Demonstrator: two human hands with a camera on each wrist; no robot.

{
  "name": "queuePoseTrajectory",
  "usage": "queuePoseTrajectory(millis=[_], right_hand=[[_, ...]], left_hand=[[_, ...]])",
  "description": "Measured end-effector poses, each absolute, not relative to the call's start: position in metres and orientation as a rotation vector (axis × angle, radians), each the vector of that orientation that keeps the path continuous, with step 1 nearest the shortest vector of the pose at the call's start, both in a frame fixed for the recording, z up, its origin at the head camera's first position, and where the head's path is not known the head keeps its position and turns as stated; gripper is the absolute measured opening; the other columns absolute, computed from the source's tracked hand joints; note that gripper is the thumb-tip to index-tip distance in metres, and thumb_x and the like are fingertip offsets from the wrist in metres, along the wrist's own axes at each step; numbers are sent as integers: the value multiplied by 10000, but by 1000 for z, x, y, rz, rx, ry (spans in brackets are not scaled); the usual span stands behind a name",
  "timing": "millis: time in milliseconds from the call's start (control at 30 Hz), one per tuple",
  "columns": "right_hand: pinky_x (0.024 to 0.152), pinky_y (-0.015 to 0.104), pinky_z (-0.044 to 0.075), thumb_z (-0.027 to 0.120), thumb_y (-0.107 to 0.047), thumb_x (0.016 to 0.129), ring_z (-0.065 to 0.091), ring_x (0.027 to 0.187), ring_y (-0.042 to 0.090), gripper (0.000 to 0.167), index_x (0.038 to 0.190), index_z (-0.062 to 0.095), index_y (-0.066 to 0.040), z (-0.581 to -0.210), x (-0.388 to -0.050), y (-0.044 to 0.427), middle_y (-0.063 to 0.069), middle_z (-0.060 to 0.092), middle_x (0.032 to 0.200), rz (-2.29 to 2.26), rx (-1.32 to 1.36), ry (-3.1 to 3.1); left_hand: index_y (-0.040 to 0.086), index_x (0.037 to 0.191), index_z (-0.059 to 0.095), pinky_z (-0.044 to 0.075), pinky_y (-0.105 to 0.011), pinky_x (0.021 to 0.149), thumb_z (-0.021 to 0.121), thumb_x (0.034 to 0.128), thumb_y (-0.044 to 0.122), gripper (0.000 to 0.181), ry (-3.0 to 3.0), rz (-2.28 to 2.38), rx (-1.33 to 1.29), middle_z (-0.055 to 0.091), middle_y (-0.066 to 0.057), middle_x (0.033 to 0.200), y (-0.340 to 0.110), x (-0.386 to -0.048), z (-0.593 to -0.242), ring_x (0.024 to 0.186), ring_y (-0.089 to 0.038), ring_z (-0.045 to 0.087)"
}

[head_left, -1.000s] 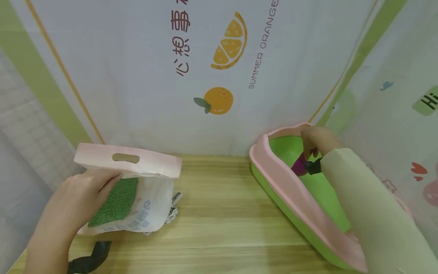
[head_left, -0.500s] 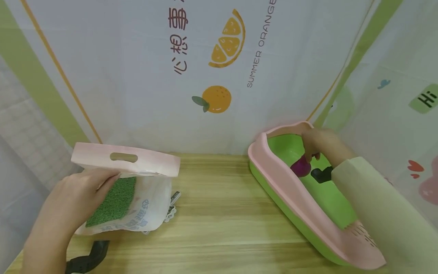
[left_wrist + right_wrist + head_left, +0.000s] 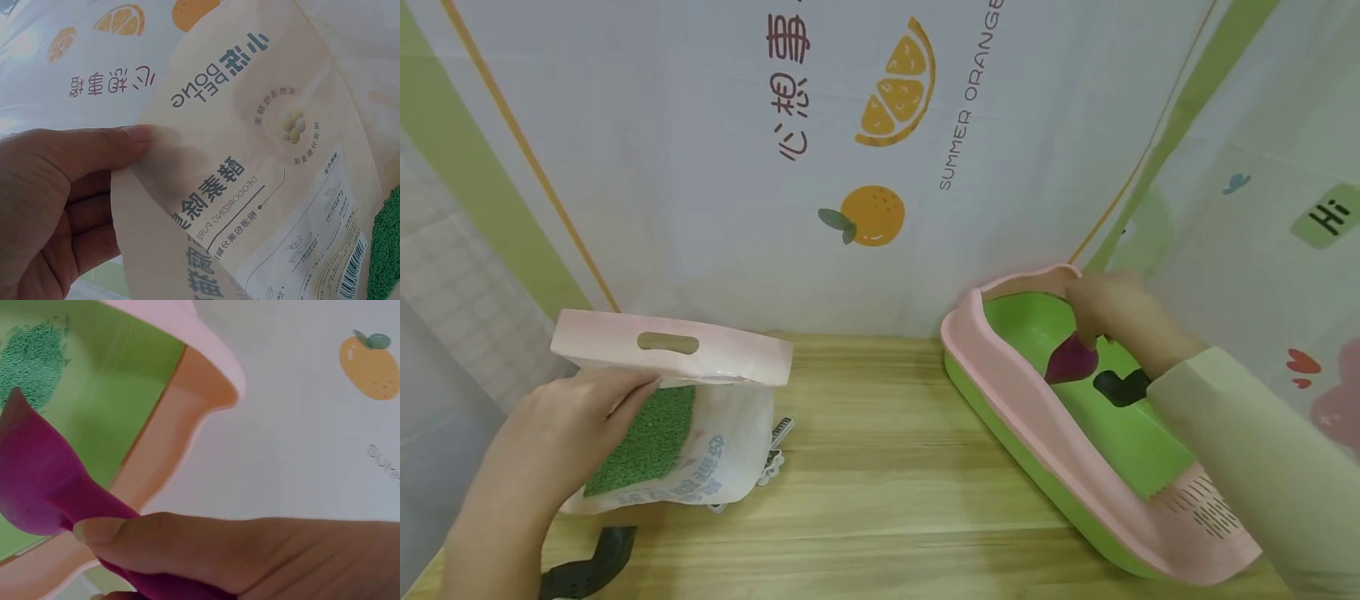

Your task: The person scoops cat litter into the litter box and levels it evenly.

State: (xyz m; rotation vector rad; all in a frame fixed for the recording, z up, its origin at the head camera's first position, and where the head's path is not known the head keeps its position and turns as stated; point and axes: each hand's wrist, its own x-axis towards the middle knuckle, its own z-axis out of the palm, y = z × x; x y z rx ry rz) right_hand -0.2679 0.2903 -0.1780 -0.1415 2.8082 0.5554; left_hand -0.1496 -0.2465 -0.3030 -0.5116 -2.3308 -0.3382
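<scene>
At the left, my left hand [image 3: 550, 433] pinches the upper edge of an open white bag [image 3: 737, 442] between thumb and fingers. Green pellets [image 3: 651, 446] show inside the bag, and its pink top strip [image 3: 745, 358] has a handle slot. The left wrist view shows the bag's printed wall [image 3: 269, 131] held by the thumb. My right hand [image 3: 1123, 321] grips a purple scoop [image 3: 1072, 360] by its handle, over a green litter box with a pink rim [image 3: 1030, 392]. A patch of green pellets [image 3: 34, 362] lies on the box floor in the right wrist view. The scoop's inside is hidden.
A slotted pink step [image 3: 1210, 517] forms the litter box's near end. Black-and-white flat pieces [image 3: 775, 454] stick out from beside the bag on the wooden table [image 3: 880, 467]. Printed curtains [image 3: 715, 208] stand behind and at the sides. A black curved piece [image 3: 598, 567] is near my left wrist.
My right hand has moved slightly right over the litter box, and the scoop has turned with it. The left hand keeps its hold on the bag. The head view has shifted a little.
</scene>
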Motion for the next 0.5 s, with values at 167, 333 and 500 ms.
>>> queuePoseTrajectory(millis=[167,333,500], right_hand=[[586,369,433,764,-108,683,591,588,181,197,763,584,-106,-166,-256,288,12,621,646,504,-115,2851],[561,345,370,770,-99,704,506,607,189,206,738,567,-97,-157,-241,287,15,544,638,396,-118,2950],[571,363,378,794,-156,738,501,661,215,145,765,670,-85,-149,-223,286,39,584,709,297,-107,3033]], left_hand=[[122,934,685,472,-519,566,696,957,156,43,-2330,-335,-519,725,-41,791,-247,-150,-303,553,-189,524],[99,940,681,440,-478,522,727,923,128,57,-2352,-331,-528,705,-47,739,-246,-150,-301,527,-160,456],[101,910,667,423,-467,502,741,899,98,74,-2351,-332,-536,690,-55,707,-246,-150,-300,515,-141,425]])
